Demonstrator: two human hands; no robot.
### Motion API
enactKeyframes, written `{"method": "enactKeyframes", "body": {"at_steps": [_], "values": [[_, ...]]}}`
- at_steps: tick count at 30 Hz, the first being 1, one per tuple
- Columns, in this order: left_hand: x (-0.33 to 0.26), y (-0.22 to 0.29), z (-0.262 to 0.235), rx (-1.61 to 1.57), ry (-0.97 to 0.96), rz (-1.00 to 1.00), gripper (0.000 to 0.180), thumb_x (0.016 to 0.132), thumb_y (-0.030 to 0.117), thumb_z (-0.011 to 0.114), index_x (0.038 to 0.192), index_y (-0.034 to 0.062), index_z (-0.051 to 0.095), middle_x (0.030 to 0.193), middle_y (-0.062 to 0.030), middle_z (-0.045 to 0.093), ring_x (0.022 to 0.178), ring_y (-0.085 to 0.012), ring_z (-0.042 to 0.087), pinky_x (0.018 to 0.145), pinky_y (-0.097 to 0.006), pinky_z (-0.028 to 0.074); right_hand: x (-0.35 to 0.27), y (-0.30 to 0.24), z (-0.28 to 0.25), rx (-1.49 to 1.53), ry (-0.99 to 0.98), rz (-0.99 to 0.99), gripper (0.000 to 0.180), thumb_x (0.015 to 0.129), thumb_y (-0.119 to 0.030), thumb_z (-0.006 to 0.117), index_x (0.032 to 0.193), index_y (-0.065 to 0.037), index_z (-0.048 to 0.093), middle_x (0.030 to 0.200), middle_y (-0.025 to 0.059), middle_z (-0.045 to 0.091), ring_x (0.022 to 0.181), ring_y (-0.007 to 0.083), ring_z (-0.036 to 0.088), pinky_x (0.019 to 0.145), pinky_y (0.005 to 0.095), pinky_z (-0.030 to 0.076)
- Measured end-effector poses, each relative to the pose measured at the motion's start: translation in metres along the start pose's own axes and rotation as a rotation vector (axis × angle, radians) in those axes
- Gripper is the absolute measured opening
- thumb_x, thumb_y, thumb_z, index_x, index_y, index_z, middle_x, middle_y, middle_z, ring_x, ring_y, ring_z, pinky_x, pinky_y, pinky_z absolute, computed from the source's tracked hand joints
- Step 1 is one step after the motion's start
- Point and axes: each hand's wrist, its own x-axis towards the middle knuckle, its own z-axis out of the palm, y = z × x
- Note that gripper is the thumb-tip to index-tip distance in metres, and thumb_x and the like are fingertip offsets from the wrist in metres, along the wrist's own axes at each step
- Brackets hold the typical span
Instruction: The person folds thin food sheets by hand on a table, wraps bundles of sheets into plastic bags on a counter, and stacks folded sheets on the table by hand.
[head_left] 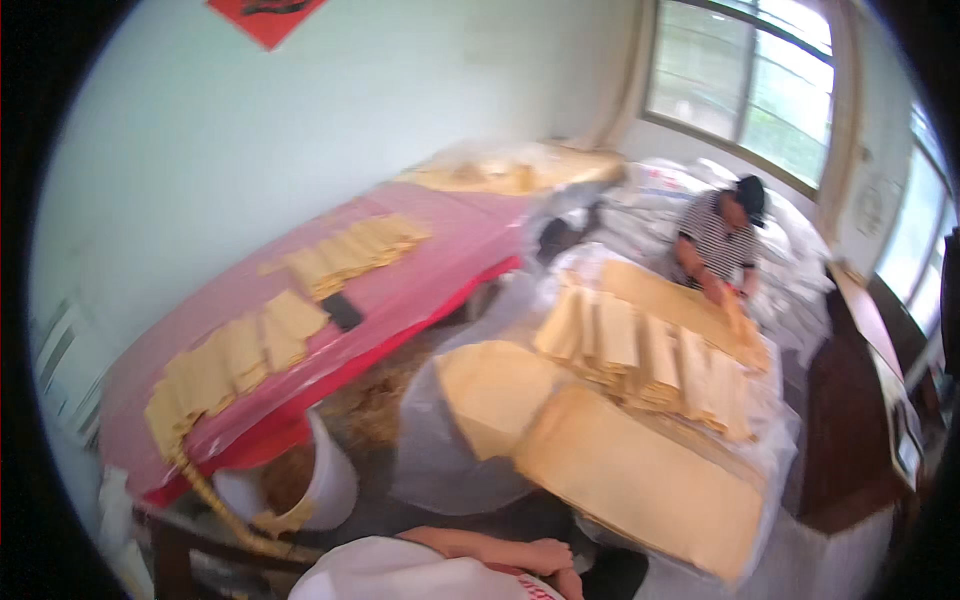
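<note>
At the lower edge, my left hand (548, 556) lies over or against my right hand (570, 582), close to my white shirt. The picture is blurred there, so I cannot make out the fingers of either hand or anything in them. Nearest beyond them is a stack of flat, tan-yellow sheets (640, 470) on a plastic-covered surface. Another tan sheet (495, 390) lies to its left. Behind the stack stands a row of folded tan bundles (655, 360). No contact shows between my hands and these things.
A red-pink covered table (450, 225) along the wall bears more folded bundles (225, 370) and a dark flat object (342, 312). A white bucket (335, 480) stands before it. Another person (720, 240) in a striped shirt handles orange-tan material by white sacks (660, 185). Brown wooden furniture (850, 430) stands right.
</note>
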Motion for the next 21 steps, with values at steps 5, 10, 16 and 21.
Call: {"method": "enactKeyframes", "body": {"at_steps": [5,10,16,21], "values": [[-0.009,0.002,-0.017,0.044,-0.06,0.069,0.02,0.078,0.013,0.06,0.094,0.007,0.07,0.098,-0.0136,0.068,0.101,-0.0345,0.063,0.085,-0.045,0.053,-0.024,0.01,0.039,0.091,-0.046,0.077,0.024,0.077,-0.035,0.067,0.076,-0.011,0.069,0.076,0.017,0.065,0.067,0.0345,0.063,0.061,0.0478,0.049],[0.002,0.006,-0.031,0.03,-0.115,0.038,0.019,0.077,0.013,0.063,0.096,0.0086,0.064,0.092,-0.013,0.066,0.093,-0.0338,0.063,0.08,-0.045,0.052,-0.032,0.017,0.049,0.172,0.109,0.103,0.027,0.076,-0.037,0.068,0.071,-0.011,0.07,0.068,0.0164,0.066,0.062,0.0332,0.065,0.058,0.0467,0.05],[-0.011,0.004,-0.018,-0.162,0.242,0.123,0.016,0.076,0.013,0.06,0.091,0.0086,0.065,0.094,-0.0143,0.065,0.091,-0.0353,0.062,0.078,-0.044,0.051,-0.03,0.006,-0.027,0.12,-0.156,-0.039,0.026,0.081,-0.035,0.065,0.078,-0.01,0.071,0.076,0.016,0.068,0.069,0.0344,0.066,0.06,0.0459,0.051],[-0.017,-0.006,-0.025,-0.13,0.041,0.075,0.026,0.087,0.022,0.059,0.106,0.0062,0.065,0.102,-0.0141,0.067,0.099,-0.0329,0.062,0.086,-0.042,0.051,-0.013,-0.083,-0.219,0.087,-0.327,-0.505,0.029,0.085,-0.036,0.064,0.089,-0.008,0.069,0.085,0.0173,0.067,0.08,0.0361,0.066,0.067,0.0466,0.051]]}}
